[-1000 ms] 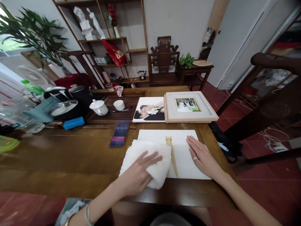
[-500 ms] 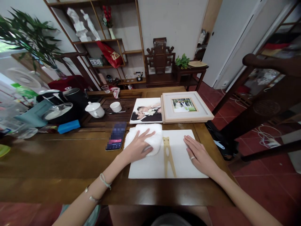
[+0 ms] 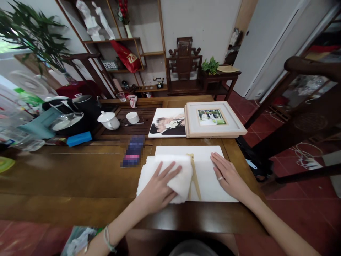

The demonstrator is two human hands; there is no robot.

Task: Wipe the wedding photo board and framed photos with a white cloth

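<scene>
My left hand (image 3: pixel 162 183) lies spread on a folded white towel (image 3: pixel 149 170), pressing it down over the left part of a white board (image 3: pixel 207 174). A tan, A-shaped stand piece (image 3: pixel 195 176) lies flat on the board's middle; the towel covers much of its left side. On the board's right side rests my right hand (image 3: pixel 227 176), flat and open, fingers stretched and a ring on one of them. The board lies near the front edge of the wooden table (image 3: pixel 80 177).
Behind the board lie a photo panel (image 3: pixel 170 129) and a pale wooden picture frame (image 3: pixel 231 124) holding a photo. A phone (image 3: pixel 133 151) is to the left. Farther back stand a lidded white cup (image 3: pixel 108 120), a small white bowl (image 3: pixel 132 117), a blue block (image 3: pixel 79 139) and a dark kettle (image 3: pixel 84 106).
My left hand has slid the towel toward me across the board, and it now covers part of the stand piece. My right hand stays in place on the board. The view has shifted slightly.
</scene>
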